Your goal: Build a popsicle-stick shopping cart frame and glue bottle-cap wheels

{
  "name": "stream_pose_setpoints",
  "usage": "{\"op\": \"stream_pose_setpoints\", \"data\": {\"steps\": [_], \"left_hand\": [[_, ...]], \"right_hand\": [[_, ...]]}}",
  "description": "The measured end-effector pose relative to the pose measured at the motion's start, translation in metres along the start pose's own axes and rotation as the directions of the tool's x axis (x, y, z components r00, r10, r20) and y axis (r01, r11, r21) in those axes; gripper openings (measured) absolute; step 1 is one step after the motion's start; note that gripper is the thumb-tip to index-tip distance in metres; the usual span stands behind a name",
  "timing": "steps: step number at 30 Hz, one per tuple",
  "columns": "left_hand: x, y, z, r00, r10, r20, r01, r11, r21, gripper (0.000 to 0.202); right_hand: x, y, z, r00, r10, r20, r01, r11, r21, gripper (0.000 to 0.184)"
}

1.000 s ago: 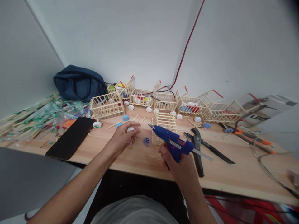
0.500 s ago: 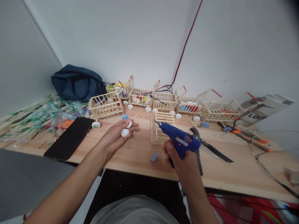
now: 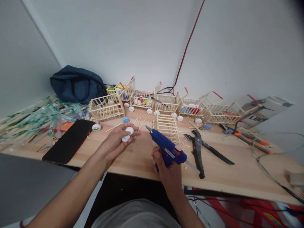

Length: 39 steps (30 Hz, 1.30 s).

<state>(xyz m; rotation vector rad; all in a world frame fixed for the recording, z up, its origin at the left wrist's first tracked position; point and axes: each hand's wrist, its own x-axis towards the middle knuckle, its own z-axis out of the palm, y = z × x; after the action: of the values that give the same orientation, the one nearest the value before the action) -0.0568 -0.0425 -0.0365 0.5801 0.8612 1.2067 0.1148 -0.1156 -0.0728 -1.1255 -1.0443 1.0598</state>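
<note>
My left hand (image 3: 116,141) hovers just above the wooden table (image 3: 140,158), palm turned up, with two white bottle caps (image 3: 127,133) resting in its loosely curled fingers. My right hand (image 3: 166,169) grips a blue hot glue gun (image 3: 166,147) by the handle, nozzle pointing up and left toward the caps. A small cart frame of wooden sticks (image 3: 167,128) lies just behind the glue gun. A blue cap (image 3: 126,120) and loose sticks (image 3: 139,122) lie beyond my left hand.
A row of stick carts (image 3: 180,107) lines the wall. A black phone (image 3: 70,141) lies at the left beside a heap of wrapped sticks (image 3: 35,118) and a blue bag (image 3: 76,84). Black pliers (image 3: 198,148), orange-handled tools (image 3: 249,137) and cables (image 3: 268,171) lie at the right.
My left hand turned palm up with the white caps in it. The glue gun swung back left, closer to the caps. The purple cap on the table is gone from view.
</note>
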Motion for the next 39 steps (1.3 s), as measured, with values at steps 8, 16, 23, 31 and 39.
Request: {"op": "stream_pose_setpoints", "data": {"steps": [8,16,23,31,39], "left_hand": [[-0.001,0.012,0.003,0.982,-0.185,-0.049,0.165,0.948,-0.273,0.036],[-0.002,0.002,-0.004,0.997,-0.073,-0.004,0.071,0.979,-0.191,0.039],[-0.008,-0.002,-0.002,0.993,-0.086,0.082,0.096,0.988,-0.121,0.026],[0.001,-0.014,-0.001,0.987,-0.012,0.159,0.037,0.987,-0.155,0.025],[-0.005,-0.011,0.010,0.942,-0.064,0.330,0.161,0.948,-0.276,0.026]], "right_hand": [[0.012,-0.015,-0.013,0.995,-0.056,-0.087,0.052,0.998,-0.045,0.031],[0.010,-0.013,-0.008,0.995,-0.059,-0.078,0.060,0.998,0.018,0.033],[0.013,-0.015,-0.007,0.996,-0.041,-0.078,0.041,0.999,-0.008,0.034],[0.011,-0.012,-0.012,0.999,-0.032,-0.004,0.032,0.995,-0.100,0.030],[-0.001,-0.025,-0.022,0.996,-0.081,0.022,0.084,0.934,-0.348,0.026]]}}
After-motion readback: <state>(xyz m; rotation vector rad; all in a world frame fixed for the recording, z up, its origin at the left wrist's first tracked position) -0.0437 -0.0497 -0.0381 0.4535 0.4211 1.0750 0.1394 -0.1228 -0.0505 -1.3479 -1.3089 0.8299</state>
